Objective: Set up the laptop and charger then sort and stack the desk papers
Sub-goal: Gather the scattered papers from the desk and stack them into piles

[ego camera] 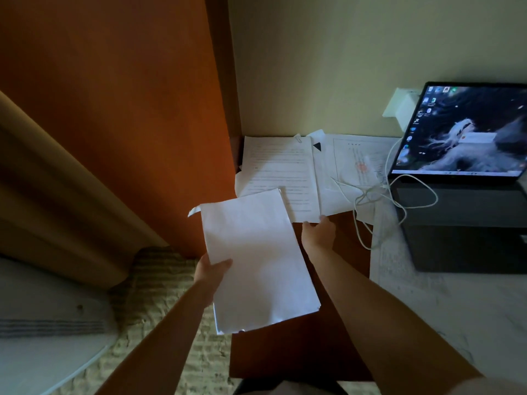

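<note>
left hand [212,270] grips blank white sheaf [256,258]; right hand [318,229] seemingly pinches printed page [281,169].

Open laptop [467,178], scattered papers [282,172]

Both forearms are bare, with no sleeves reaching the left hand [212,270] or right hand [318,232]. Neither wrist carries a watch or band. No rings show on the fingers.

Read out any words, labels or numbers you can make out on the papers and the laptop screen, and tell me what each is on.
None can be read.
Clipped printed page: lines of text, too blurred.
Stamped sheet: red stamp and print, too blurred.
Laptop screen: icon labels and a pop-up, too small.
Stack in left hand: blank side showing.
</note>
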`<action>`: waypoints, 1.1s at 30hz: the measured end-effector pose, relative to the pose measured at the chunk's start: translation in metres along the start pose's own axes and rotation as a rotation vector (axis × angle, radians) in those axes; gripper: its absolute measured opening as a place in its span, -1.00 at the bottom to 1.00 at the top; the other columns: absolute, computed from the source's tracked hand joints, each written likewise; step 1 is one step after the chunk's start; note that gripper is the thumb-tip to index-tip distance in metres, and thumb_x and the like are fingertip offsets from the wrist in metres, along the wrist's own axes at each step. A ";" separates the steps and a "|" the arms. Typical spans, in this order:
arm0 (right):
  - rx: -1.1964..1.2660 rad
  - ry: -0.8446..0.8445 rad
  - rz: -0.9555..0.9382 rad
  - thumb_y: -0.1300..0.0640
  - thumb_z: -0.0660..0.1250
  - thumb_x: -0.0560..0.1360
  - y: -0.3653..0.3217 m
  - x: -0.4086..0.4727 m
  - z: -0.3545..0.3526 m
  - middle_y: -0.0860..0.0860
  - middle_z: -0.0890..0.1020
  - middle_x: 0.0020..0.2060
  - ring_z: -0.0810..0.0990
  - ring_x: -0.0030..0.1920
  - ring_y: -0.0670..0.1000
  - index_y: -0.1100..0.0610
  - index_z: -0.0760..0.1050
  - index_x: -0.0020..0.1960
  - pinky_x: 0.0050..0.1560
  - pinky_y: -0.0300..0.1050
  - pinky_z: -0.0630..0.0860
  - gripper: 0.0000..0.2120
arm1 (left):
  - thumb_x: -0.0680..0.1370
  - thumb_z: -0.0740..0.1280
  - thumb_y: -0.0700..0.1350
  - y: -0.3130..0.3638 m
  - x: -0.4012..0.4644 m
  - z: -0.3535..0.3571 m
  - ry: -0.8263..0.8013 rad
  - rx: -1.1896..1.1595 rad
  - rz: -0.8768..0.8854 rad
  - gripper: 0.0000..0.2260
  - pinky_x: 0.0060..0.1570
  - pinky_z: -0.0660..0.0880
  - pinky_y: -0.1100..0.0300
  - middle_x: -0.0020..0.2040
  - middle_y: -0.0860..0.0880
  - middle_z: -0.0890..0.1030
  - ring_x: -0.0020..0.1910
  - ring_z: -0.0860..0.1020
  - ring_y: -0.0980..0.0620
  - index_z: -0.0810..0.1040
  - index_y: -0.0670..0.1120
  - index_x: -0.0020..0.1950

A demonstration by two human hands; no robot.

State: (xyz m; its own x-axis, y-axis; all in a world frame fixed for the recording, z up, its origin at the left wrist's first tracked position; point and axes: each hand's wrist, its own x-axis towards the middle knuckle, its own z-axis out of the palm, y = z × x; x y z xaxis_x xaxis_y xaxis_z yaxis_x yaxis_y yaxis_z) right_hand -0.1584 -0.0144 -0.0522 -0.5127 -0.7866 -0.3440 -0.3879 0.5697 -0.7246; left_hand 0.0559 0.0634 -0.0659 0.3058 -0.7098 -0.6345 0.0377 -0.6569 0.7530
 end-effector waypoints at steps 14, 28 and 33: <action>0.330 0.174 0.107 0.22 0.12 0.62 -0.028 0.023 -0.008 0.16 0.62 -0.04 0.62 -0.01 0.16 0.32 0.48 0.10 -0.14 -0.13 0.46 -0.78 | 0.44 0.40 -0.35 0.001 -0.006 0.004 0.101 0.081 -0.004 -0.74 -0.01 0.57 -0.06 -0.02 -0.18 0.63 -0.05 0.60 -0.20 0.54 -0.16 0.10; 0.832 0.070 0.357 0.34 0.17 0.56 -0.017 -0.004 -0.076 0.17 0.42 0.26 0.47 0.04 0.10 0.24 0.23 0.43 -0.26 -0.29 0.57 -0.55 | 0.49 0.24 -0.40 0.003 -0.035 -0.018 0.021 0.388 0.026 -0.75 -0.05 0.51 0.07 -0.05 -0.19 0.53 -0.06 0.51 -0.17 0.50 -0.26 0.16; 0.290 0.128 0.124 0.27 0.12 0.56 -0.004 -0.029 -0.076 0.09 0.57 0.05 0.57 0.08 0.17 0.31 0.45 0.20 -0.20 -0.13 0.45 -0.73 | 0.49 0.25 -0.36 0.008 -0.043 -0.008 0.061 0.423 0.043 -0.68 0.08 0.52 -0.01 0.05 -0.19 0.55 0.03 0.53 -0.20 0.49 -0.18 0.22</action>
State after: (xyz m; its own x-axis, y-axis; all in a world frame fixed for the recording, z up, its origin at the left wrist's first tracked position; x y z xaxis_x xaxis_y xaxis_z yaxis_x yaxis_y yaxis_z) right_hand -0.2008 0.0240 0.0062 -0.6415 -0.6689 -0.3754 -0.0925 0.5533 -0.8279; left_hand 0.0507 0.0902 -0.0313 0.3548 -0.7307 -0.5832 -0.3659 -0.6826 0.6326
